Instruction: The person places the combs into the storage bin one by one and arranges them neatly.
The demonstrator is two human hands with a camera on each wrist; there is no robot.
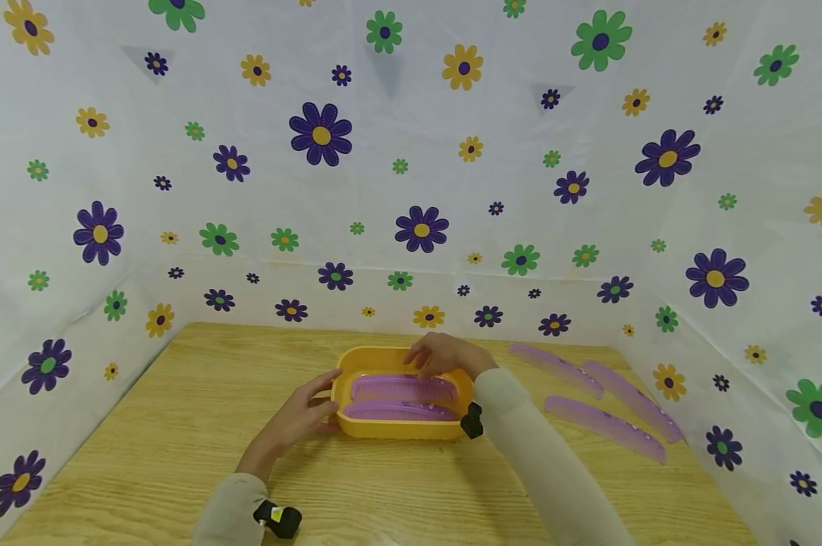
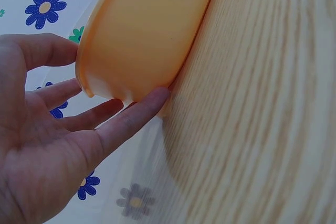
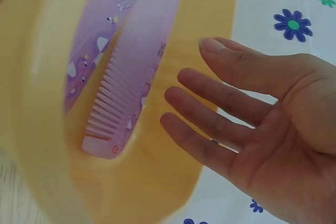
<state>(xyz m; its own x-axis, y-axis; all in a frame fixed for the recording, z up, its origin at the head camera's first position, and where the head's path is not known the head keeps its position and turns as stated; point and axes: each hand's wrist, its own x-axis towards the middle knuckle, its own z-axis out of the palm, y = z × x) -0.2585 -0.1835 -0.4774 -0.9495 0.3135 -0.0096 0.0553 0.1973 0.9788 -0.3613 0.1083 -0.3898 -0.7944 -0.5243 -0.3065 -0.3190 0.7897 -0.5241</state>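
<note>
A yellow plastic basin (image 1: 403, 431) stands on the table with two purple combs inside. One comb (image 1: 404, 387) lies toward the back; the other comb (image 1: 399, 411) lies along the front wall. My left hand (image 1: 295, 417) touches the basin's left end from outside. In the left wrist view its extended, spread fingers (image 2: 131, 119) rest against the outer wall and rim. Over the basin's back right part hovers my right hand (image 1: 450, 353), loosely bent and holding nothing. The right wrist view shows its fingertips (image 3: 181, 77) apart from the nearer comb (image 3: 131, 77).
Three more purple combs lie on the right of the wooden table (image 1: 213, 394): a back comb (image 1: 557, 368), a right comb (image 1: 632, 400) and a front comb (image 1: 605, 428). Flower-printed white sheeting (image 1: 411, 182) encloses the table's back and sides.
</note>
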